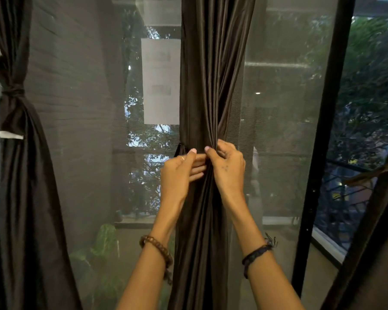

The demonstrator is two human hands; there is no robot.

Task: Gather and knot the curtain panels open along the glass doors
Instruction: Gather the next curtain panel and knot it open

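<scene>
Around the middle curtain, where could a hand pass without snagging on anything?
Free: the sheer mesh between the tied left curtain and middle curtain, and the mesh between the middle curtain and the door frame. Crowded: the cinch point, where the left hand and right hand grip the folds.

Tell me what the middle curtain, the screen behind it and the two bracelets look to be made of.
Middle curtain: dark brown woven fabric with a soft satin sheen, shown by highlights along its folds. Screen: fine sheer mesh, since trees show through it. Left bracelet: brown beads, probably wood. Right bracelet: dark braided cord with frayed ends.
</scene>
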